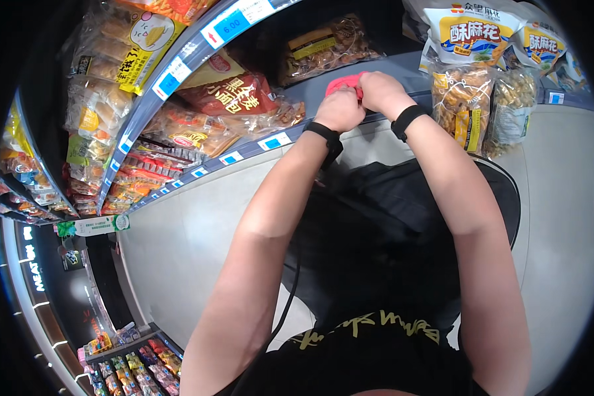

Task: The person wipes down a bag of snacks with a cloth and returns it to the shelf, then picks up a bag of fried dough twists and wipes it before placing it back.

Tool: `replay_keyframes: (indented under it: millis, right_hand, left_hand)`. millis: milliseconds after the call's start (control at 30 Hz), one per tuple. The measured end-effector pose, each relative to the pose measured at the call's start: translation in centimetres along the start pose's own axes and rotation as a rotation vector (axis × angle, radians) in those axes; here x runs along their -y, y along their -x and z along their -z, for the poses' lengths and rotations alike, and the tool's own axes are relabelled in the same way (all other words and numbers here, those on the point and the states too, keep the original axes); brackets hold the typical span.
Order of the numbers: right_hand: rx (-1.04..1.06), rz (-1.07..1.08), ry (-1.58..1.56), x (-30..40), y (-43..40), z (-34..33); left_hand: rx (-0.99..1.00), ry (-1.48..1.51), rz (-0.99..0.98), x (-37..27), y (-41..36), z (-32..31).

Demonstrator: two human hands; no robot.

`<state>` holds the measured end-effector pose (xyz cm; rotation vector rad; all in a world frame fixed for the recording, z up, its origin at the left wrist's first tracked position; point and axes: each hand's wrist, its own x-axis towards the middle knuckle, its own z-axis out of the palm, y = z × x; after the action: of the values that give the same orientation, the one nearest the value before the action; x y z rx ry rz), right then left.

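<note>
A pink cloth (pixel 345 84) is bunched between my two hands above the front edge of a grey store shelf (pixel 312 91). Both my left hand (pixel 340 110) and my right hand (pixel 383 94) grip it, close together, with a black band on each wrist. Behind them on the shelf lies a clear bag of brown snacks (pixel 326 47) with a yellow label. Left of my hands is a red bread package (pixel 237 96). The fingertips are partly hidden in the cloth.
Bags of fried dough twists (pixel 463 104) stand at the right, some jutting past the shelf edge. An upper shelf rail (pixel 178 69) with price tags curves across the left, with packaged breads (pixel 104 99) beyond it. Pale floor tiles (pixel 188 218) lie below. A snack display (pixel 133 366) stands at the lower left.
</note>
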<state>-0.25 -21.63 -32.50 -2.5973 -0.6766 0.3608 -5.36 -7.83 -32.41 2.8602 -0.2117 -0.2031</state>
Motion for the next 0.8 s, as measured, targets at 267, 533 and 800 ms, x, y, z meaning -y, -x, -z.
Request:
replay_keyframes:
  millis: [267, 533, 800]
  right_hand:
    - [-0.26, 0.057, -0.056, -2.7, -1.3, -3.7]
    - [-0.188, 0.582, -0.295, 4.5, 3.0, 7.8]
    - [0.596, 1.465, -1.345, 13.7, 15.0, 13.7]
  left_hand:
    - [0.118, 0.012, 0.035, 0.1, -3.3, 0.7]
    - [-0.261, 0.28, -0.456, 5.8, -4.9, -4.6]
    - [0.008, 0.027, -0.016, 2.5, -2.9, -2.2]
